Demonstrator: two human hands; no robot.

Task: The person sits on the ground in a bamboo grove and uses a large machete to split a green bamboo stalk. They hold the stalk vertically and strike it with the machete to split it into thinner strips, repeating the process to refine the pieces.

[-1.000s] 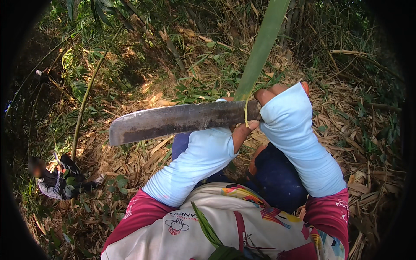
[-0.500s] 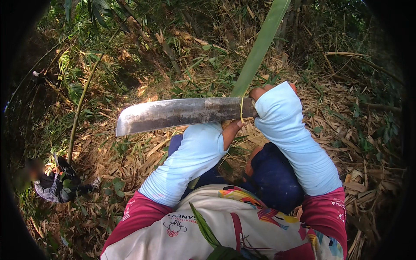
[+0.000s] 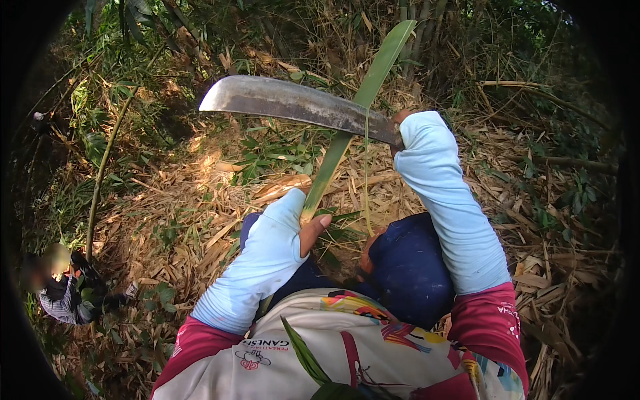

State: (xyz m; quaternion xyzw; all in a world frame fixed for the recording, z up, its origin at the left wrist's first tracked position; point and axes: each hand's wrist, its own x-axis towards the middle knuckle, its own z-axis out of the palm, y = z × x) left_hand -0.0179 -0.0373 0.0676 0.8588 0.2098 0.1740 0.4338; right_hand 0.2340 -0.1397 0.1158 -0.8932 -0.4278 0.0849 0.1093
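Note:
My right hand point(image 3: 402, 121) is closed round the handle end of a machete point(image 3: 287, 101), its fingers partly hidden by the light-blue sleeve. The broad, worn blade points left, level with the ground. A long flat green leaf point(image 3: 379, 75) slants up to the right and passes behind the blade. At its pale lower end my left hand point(image 3: 312, 232) grips it, thumb on top and the other fingers hidden. From the blade near the handle a thin yellowish strip point(image 3: 367, 177) hangs down toward my dark-blue knee point(image 3: 413, 273).
Dry fallen leaves point(image 3: 180, 200) cover the ground. Bamboo stems and undergrowth point(image 3: 427, 40) stand ahead, and a thin upright pole point(image 3: 110, 160) rises at left. Another person point(image 3: 73, 293) sits low at far left. A green leaf point(image 3: 303, 350) lies against my shirt.
The machete has risen and moved away from my left hand, its tip tilting up. My left hand has moved down and left with the leaf's lower end; the thin strip now hangs longer.

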